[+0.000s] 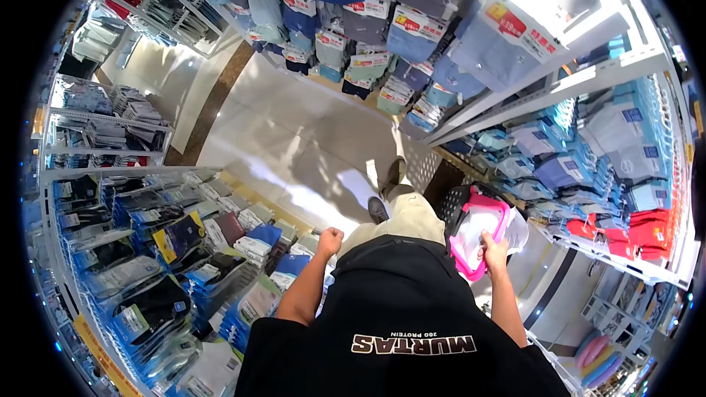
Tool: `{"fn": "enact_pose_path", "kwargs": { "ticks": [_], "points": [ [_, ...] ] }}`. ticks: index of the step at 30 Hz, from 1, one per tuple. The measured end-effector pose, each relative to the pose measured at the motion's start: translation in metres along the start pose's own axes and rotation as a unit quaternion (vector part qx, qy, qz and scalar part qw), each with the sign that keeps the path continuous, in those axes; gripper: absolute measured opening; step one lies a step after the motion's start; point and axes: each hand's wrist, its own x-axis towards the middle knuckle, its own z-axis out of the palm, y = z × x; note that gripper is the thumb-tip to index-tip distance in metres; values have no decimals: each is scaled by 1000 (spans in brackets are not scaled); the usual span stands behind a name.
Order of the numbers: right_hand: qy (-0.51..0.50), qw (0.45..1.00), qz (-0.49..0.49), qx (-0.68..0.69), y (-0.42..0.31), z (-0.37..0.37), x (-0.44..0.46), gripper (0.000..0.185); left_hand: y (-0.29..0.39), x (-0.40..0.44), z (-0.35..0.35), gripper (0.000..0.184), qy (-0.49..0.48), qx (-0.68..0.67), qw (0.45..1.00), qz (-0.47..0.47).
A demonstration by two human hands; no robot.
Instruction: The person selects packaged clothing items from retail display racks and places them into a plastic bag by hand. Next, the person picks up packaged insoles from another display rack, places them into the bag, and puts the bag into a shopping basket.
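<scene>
My left hand point(330, 241) is curled into a fist beside my left hip, and nothing shows in it. Close to it, packaged garments fill a low rack point(254, 246). At my right side, my right hand point(496, 251) grips an item with a bright pink rim point(502, 215) and a whitish, partly see-through body. Black latticed plastic point(453, 209) shows just behind the pink rim; I cannot tell whether it is joined to it. My fingers partly cover the item's near edge.
Packaged clothes with red and white labels hang on a rack point(353, 22) ahead. Light blue packs point(566, 165) and red garments point(647, 234) hang at the right. Tiled floor point(294, 125) runs between the racks. Coloured rings point(599, 360) are at the lower right.
</scene>
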Motion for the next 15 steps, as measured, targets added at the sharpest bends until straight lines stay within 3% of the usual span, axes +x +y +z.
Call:
{"fn": "enact_pose_path", "kwargs": {
  "ticks": [9,11,13,15],
  "points": [
    [-47,999,14,11,-39,53,2,22,4,56,-32,20,-28,-35,999,3],
    [-53,998,10,9,-41,61,8,20,18,73,-55,19,-19,5,999,28],
    [-61,998,22,-17,-55,71,6,19,47,98,-84,19,-65,6,997,-34],
    [-78,997,10,-20,-63,79,17,19,72,128,-114,18,-40,-1,999,15]
  ]
}}
